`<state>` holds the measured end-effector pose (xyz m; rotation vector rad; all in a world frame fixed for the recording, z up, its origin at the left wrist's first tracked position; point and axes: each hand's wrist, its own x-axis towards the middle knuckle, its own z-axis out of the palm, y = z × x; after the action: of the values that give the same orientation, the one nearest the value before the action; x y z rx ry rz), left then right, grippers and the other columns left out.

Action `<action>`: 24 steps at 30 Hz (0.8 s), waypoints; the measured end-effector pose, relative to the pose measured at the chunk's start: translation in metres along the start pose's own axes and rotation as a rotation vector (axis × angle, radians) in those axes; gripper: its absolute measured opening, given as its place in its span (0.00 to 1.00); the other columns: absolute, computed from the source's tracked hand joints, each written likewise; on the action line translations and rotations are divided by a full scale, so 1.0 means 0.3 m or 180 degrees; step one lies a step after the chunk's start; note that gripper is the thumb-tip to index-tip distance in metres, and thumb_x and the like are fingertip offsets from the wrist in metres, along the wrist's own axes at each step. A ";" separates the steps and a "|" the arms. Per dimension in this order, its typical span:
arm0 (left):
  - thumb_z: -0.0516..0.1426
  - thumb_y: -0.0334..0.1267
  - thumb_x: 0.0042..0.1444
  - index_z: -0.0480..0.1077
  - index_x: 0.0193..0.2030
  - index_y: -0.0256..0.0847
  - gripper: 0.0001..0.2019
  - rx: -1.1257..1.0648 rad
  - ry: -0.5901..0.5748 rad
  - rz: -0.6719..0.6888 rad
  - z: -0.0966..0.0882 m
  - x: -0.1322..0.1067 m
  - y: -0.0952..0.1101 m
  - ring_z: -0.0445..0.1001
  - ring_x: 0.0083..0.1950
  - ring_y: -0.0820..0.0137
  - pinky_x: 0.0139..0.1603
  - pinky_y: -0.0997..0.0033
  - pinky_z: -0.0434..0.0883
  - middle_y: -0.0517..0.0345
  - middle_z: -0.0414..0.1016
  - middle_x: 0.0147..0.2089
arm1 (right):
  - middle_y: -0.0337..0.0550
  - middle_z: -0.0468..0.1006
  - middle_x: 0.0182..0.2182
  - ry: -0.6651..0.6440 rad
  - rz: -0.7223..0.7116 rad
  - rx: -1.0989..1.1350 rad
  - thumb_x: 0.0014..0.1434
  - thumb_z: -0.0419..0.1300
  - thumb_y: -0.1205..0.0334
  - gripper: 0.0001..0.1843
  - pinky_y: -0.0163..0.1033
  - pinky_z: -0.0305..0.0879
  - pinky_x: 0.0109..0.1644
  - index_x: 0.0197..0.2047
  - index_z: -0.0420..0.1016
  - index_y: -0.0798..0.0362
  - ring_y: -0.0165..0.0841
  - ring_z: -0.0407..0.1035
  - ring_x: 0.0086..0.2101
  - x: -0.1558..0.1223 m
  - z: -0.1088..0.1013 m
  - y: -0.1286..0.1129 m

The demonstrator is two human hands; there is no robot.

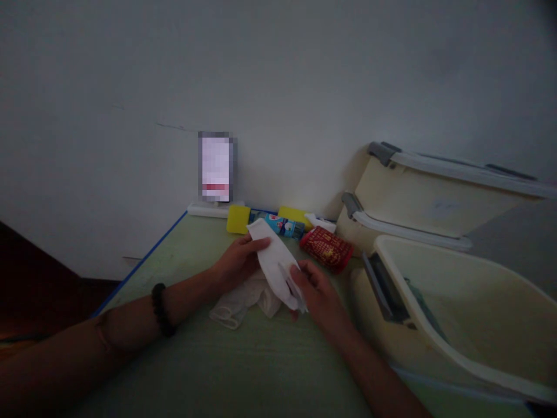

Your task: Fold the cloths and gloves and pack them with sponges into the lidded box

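Observation:
A white glove [275, 264] is stretched at a slant between my two hands above the table. My left hand [238, 261] grips its cuff end, thumb on top. At the finger end, my right hand [317, 290] pinches the glove between thumb and fingers. Beneath them a second pale, thin glove [235, 305] lies crumpled on the green tabletop, partly covered by the held one and my hands.
Behind the hands lie a yellow sponge [238, 220], a blue-labelled packet [282, 225] and a red patterned pouch [327, 248]. An open cream bin [456, 354] stands at right, with lidded boxes [430, 197] behind. A lit phone [216, 168] stands by the wall.

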<state>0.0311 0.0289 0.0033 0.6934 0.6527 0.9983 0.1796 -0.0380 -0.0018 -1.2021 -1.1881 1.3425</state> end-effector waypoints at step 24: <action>0.55 0.33 0.50 0.67 0.30 0.35 0.03 -0.0500 0.0516 -0.0068 -0.004 0.008 0.021 0.72 0.26 0.67 0.34 0.67 0.69 0.55 0.73 0.24 | 0.34 0.71 0.22 0.0096 0.0361 0.0499 0.47 0.62 0.57 0.12 0.31 0.58 0.24 0.35 0.71 0.55 0.23 0.62 0.19 0.017 -0.023 0.028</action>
<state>0.0276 0.0336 0.0071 0.4702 0.7127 1.0809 0.1858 -0.0330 -0.0108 -1.1869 -0.9865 1.4682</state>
